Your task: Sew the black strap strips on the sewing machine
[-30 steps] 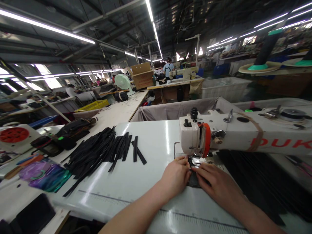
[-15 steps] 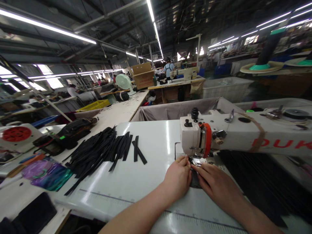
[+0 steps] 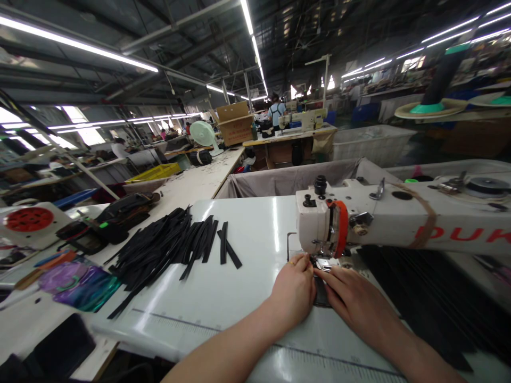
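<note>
At the needle end of a white sewing machine [image 3: 319, 223], my two hands meet close in front of the metal presser foot [image 3: 322, 263]. My left hand [image 3: 293, 290] is closed, its fingertips pinched on a small black strip [image 3: 321, 298] that is mostly covered by the hands. Thumb and index finger of my right hand [image 3: 351, 295] also press together on that strip, from the right side. A pile of black strips [image 3: 159, 244] lies on the table to the left, with two crossed strips [image 3: 228, 247] apart from it. Long black strips [image 3: 431, 298] lie under the machine arm.
The pale tabletop [image 3: 255, 229] has a ruler scale along its front. On the left are a purple-green bag [image 3: 80, 282], a dark pouch [image 3: 128, 210] and another machine [image 3: 32, 223]. A cloth-lined bin [image 3: 279, 181] stands behind the table. Farther back are a fan [image 3: 203, 134] and a person [image 3: 276, 113].
The view has shifted very slightly. Both hands stay at the presser foot in almost the same pose, and the strips on the table lie as before.
</note>
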A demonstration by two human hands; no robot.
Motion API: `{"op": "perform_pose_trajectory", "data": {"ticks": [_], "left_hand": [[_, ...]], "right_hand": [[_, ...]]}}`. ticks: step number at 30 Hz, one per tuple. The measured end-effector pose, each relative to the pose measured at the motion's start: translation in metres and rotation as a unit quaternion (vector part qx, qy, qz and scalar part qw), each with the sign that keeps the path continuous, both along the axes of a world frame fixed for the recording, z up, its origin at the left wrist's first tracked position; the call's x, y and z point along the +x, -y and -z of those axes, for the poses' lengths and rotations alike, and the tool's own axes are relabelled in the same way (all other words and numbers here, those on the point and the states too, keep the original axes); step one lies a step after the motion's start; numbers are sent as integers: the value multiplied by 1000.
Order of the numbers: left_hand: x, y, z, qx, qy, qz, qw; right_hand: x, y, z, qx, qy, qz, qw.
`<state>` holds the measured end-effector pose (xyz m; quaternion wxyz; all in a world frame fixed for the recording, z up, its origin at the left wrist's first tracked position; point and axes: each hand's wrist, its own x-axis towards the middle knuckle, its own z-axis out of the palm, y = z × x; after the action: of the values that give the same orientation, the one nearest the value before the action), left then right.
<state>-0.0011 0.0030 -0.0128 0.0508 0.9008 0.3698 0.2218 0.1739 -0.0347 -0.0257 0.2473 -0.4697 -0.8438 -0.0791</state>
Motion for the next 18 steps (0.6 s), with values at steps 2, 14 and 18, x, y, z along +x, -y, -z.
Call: {"op": "perform_pose_trajectory", "data": {"ticks": [2,14,18], "left_hand": [[-1,-1,-1,1,0,1,1000],[-3,-9,-7,8,-28,13,999],[-2,-10,-6,10,-36,9,999]], "right_hand": [[0,0,0,-1,-4,1,1000],[-1,0,0,-11,-5,10,1000],[-2,0,-2,-18,-9,10,1000]]}}
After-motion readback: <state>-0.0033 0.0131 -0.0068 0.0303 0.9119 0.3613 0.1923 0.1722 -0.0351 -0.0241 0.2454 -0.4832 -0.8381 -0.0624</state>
